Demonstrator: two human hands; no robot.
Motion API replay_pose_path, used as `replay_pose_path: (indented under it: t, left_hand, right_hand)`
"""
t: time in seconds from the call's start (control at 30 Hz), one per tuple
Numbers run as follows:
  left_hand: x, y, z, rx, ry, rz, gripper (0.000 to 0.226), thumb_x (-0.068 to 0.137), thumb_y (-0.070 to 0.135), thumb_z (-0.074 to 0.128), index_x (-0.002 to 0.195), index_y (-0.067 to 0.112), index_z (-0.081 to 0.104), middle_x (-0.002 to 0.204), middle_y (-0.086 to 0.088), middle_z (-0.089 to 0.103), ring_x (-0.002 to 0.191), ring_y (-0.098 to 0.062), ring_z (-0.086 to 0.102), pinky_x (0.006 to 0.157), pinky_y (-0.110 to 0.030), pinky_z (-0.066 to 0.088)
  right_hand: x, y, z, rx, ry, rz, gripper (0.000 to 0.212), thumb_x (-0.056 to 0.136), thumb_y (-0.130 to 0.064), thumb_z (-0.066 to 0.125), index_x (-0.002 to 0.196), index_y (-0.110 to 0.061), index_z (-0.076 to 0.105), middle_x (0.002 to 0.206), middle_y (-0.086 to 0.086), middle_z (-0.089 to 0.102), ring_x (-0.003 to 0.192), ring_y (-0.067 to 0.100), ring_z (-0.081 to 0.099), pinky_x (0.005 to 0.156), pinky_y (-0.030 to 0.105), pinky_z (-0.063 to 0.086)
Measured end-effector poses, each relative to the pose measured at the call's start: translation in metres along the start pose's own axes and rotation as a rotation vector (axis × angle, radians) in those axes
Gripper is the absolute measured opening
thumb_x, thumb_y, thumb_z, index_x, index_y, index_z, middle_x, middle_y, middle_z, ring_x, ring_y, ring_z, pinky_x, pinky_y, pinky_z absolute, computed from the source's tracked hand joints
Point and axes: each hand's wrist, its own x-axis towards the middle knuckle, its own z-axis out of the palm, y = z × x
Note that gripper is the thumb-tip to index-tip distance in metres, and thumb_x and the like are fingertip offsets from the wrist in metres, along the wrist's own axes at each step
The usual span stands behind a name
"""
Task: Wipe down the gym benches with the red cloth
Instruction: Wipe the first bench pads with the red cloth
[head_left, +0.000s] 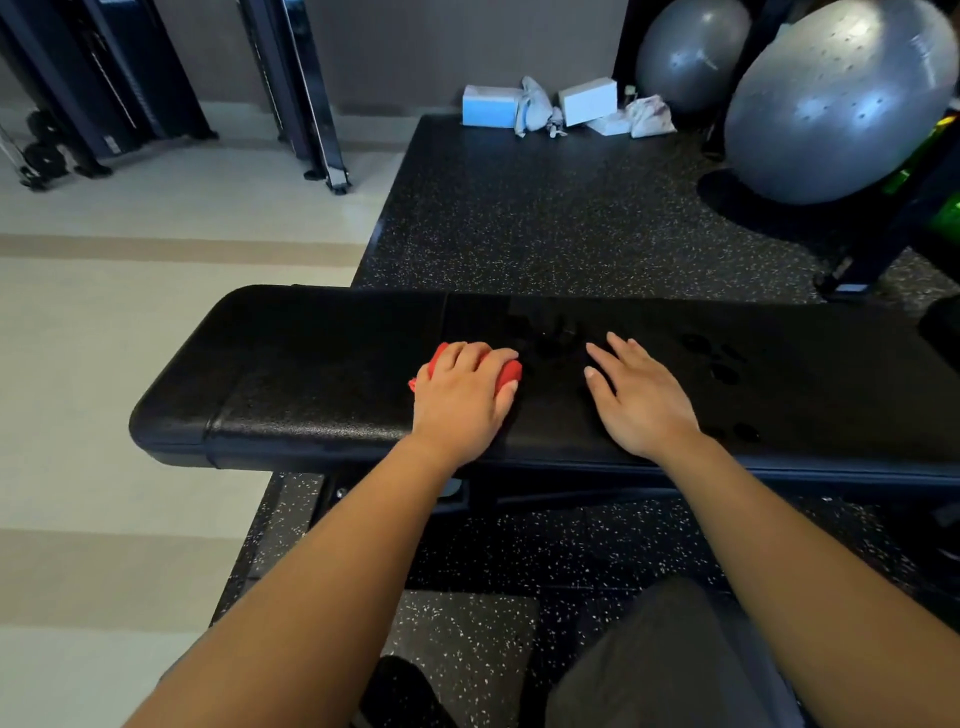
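A black padded gym bench (311, 374) runs across the view from left to right. My left hand (465, 397) lies on its top near the middle, fingers curled over a bunched red cloth (511, 371) that shows at the fingertips and by the thumb side. My right hand (636, 395) rests flat on the pad a little to the right, fingers straight and spread, holding nothing. Dark wet marks (714, 358) show on the pad right of that hand.
Speckled black rubber flooring (519, 218) lies beyond the bench, pale floor (130, 312) to the left. Two grey exercise balls (831, 104) and a dark rack post (883, 244) stand at the back right. White and blue boxes (491, 106) sit by the far wall. Machine frames (311, 93) stand back left.
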Motion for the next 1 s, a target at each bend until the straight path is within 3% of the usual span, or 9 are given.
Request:
replay_pose_path:
  t: [0.33, 0.47, 0.77, 1.0]
  left_hand:
    - [-0.038, 0.004, -0.002, -0.025, 0.047, 0.039, 0.042, 0.095, 0.039, 0.044, 0.136, 0.03, 0.045, 0.135, 0.003, 0.047, 0.129, -0.021, 0.037, 0.098, -0.046, 0.038]
    - [-0.046, 0.008, 0.0, -0.01, 0.117, 0.033, 0.047, 0.09, 0.046, 0.031, 0.13, 0.03, 0.05, 0.129, 0.002, 0.052, 0.125, -0.023, 0.043, 0.094, -0.046, 0.042]
    - [-0.002, 0.004, -0.002, -0.001, -0.04, 0.025, 0.041, 0.097, 0.045, 0.038, 0.137, 0.035, 0.039, 0.139, 0.005, 0.04, 0.13, -0.019, 0.029, 0.101, -0.044, 0.031]
    - [-0.025, -0.014, -0.005, -0.103, 0.039, 0.156, 0.05, 0.088, 0.051, 0.028, 0.131, 0.035, 0.048, 0.126, 0.008, 0.049, 0.121, -0.016, 0.042, 0.095, -0.042, 0.041]
  right_hand:
    - [-0.004, -0.002, -0.002, 0.0, -0.013, 0.007, 0.052, 0.102, -0.045, 0.021, 0.15, -0.026, 0.025, 0.159, -0.001, 0.013, 0.147, 0.019, 0.007, 0.117, 0.034, 0.009]
    - [-0.003, -0.003, -0.002, -0.007, -0.004, 0.003, 0.052, 0.102, -0.044, 0.021, 0.15, -0.026, 0.026, 0.159, -0.001, 0.014, 0.147, 0.019, 0.008, 0.117, 0.034, 0.009]
    - [-0.004, -0.003, -0.002, 0.011, 0.02, 0.011, 0.05, 0.102, -0.043, 0.022, 0.149, -0.026, 0.029, 0.159, -0.002, 0.016, 0.147, 0.017, 0.009, 0.117, 0.033, 0.009]
    - [-0.006, -0.003, -0.005, 0.03, 0.009, -0.01, 0.05, 0.103, -0.041, 0.022, 0.149, -0.023, 0.028, 0.159, 0.0, 0.015, 0.147, 0.018, 0.008, 0.116, 0.032, 0.009]
